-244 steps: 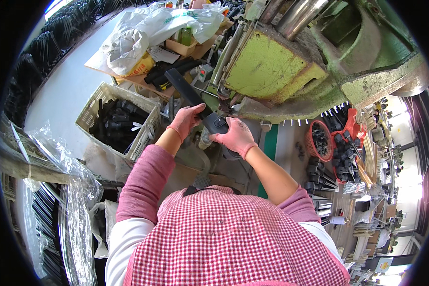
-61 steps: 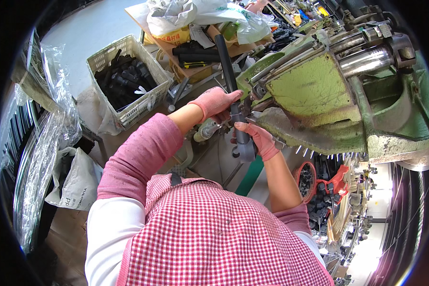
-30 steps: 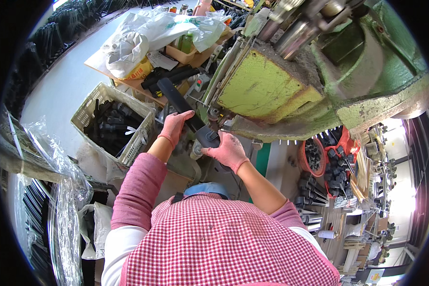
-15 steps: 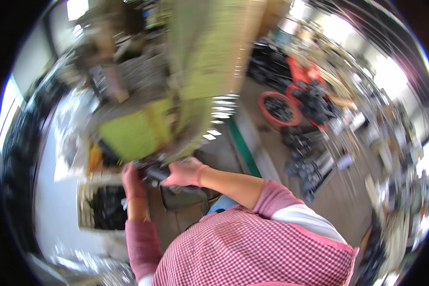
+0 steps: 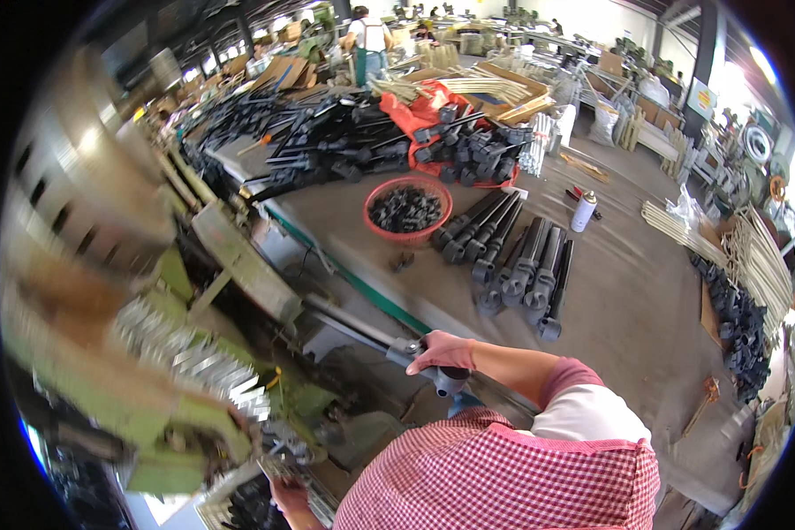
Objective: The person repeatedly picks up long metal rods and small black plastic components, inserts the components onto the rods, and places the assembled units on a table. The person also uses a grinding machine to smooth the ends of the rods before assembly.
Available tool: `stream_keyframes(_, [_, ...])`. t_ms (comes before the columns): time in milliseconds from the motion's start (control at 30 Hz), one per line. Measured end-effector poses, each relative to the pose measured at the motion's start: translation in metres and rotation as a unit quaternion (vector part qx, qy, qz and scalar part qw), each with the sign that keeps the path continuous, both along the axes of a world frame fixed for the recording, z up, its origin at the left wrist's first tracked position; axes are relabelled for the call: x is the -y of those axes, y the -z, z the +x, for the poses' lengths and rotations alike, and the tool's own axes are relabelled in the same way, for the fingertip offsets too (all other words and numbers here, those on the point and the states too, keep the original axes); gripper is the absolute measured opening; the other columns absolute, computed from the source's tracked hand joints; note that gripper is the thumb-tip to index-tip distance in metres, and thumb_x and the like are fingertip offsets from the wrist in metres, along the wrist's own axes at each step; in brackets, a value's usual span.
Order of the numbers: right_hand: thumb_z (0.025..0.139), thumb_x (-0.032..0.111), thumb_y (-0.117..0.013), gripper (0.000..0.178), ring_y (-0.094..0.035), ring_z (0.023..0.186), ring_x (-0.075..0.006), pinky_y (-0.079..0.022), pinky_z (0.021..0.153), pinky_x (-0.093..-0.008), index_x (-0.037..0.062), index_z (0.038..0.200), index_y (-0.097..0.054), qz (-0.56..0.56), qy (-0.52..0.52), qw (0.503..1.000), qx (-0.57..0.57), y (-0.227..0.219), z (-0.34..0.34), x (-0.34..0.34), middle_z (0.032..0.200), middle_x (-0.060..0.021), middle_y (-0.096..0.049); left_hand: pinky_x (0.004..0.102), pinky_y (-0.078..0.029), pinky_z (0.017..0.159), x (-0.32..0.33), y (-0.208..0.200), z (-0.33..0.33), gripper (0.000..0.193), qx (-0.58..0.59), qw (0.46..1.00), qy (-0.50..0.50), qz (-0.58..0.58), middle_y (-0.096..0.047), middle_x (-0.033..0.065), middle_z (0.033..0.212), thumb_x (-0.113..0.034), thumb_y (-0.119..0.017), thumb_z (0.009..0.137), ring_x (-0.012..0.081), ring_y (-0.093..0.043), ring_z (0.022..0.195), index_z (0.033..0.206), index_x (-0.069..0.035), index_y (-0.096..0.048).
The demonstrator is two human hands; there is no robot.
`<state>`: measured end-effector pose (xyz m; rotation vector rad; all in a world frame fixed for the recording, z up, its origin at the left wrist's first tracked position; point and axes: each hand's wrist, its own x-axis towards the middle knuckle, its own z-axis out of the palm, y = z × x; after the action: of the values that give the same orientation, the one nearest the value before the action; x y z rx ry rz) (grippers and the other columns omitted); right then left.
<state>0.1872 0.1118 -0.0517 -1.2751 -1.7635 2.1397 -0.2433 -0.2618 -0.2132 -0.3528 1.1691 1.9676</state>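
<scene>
My right hand point(image 5: 446, 351), in a pink glove, is closed around a metal tube point(image 5: 353, 325) at its dark plastic fitting point(image 5: 451, 380). The tube slants away to the upper left, over the table's green edge. My left hand point(image 5: 290, 496) is low at the left, beside the green machine point(image 5: 177, 433) and a crate of black parts point(image 5: 247, 508). Its fingers are blurred and partly covered by a metal piece, so their grip is unclear. On the table to the right of the tube lie several dark tubes with fittings point(image 5: 526, 274).
A red basket point(image 5: 370, 228) of small black parts stands on the brown table point(image 5: 627, 353). Beyond it are piled black tubes point(image 5: 300, 132) and an orange-red sack point(image 5: 408, 115). A spray can point(image 5: 583, 212) stands at the right. Another person point(image 5: 368, 44) is far off.
The view has swung right, toward the table. My hands were close together on a dark part by the machine; now they are apart, the right one holding the tube.
</scene>
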Motion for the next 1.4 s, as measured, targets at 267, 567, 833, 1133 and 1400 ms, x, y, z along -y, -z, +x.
stream_keyframes(267, [0.092, 0.02, -0.067, 0.029, -0.07, 0.096, -0.0206, -0.056, 0.087, -0.0352, 0.0009, 0.114, -0.068, -0.072, 0.399, 0.858, -0.314, 0.026, 0.109, -0.195, 0.106, -0.0074, -0.072, 0.0315, -0.05, 0.059, -0.129, -0.019, 0.117, 0.01, -0.252, 0.866, 0.334, -0.275, -0.062, -0.0011, 0.076, -0.021, -0.061, 0.093, 0.0158, -0.062, 0.069, 0.093, -0.011, -0.064])
stream_keyframes(567, [0.088, 0.02, -0.071, 0.018, -0.063, 0.072, -0.0136, -0.051, 0.068, -0.0262, 0.0075, 0.099, -0.067, 0.138, 0.581, 0.72, -0.353, -0.009, 0.187, -0.546, 0.086, -0.0018, -0.066, 0.0312, -0.05, 0.061, -0.265, -0.087, 0.177, 0.01, -0.353, 0.761, 0.422, -0.344, -0.062, 0.0005, 0.077, -0.018, -0.061, 0.093, 0.0162, -0.062, 0.07, 0.095, -0.009, -0.064])
stream_keyframes(833, [0.082, 0.02, -0.067, 0.053, -0.054, 0.122, -0.0363, -0.044, 0.104, -0.0428, 0.002, 0.13, -0.055, 0.429, 0.619, 0.576, 0.318, 0.078, 0.32, -0.334, 0.128, -0.0213, -0.059, 0.031, -0.05, 0.063, -0.292, -0.078, 0.19, 0.011, -0.389, 0.707, 0.485, -0.336, -0.062, 0.0019, 0.079, -0.016, -0.06, 0.094, 0.0166, -0.062, 0.071, 0.098, -0.006, -0.064])
stream_keyframes(1133, [0.072, 0.032, -0.081, 0.06, -0.067, 0.104, -0.0329, -0.052, 0.093, -0.0436, -0.0092, 0.112, -0.063, 0.009, 0.532, 0.801, 0.274, 0.209, 0.372, -0.125, 0.108, -0.022, -0.07, 0.0308, -0.05, 0.064, -0.264, -0.065, 0.193, 0.012, -0.471, 0.626, 0.563, -0.264, -0.062, 0.0035, 0.081, -0.013, -0.06, 0.094, 0.017, -0.062, 0.072, 0.1, -0.004, -0.064])
stream_keyframes(1400, [0.078, 0.011, -0.069, 0.016, -0.057, 0.063, -0.015, -0.048, 0.058, -0.0318, 0.0012, 0.09, -0.064, 0.044, 0.651, 0.75, -0.11, 0.109, 0.343, -0.079, 0.076, -0.0031, -0.061, 0.0307, -0.052, 0.077, -0.283, -0.063, 0.22, 0.025, -0.288, 0.745, 0.588, -0.127, -0.066, 0.0059, 0.095, -0.018, -0.059, 0.097, 0.0165, -0.063, 0.083, 0.116, -0.002, -0.062])
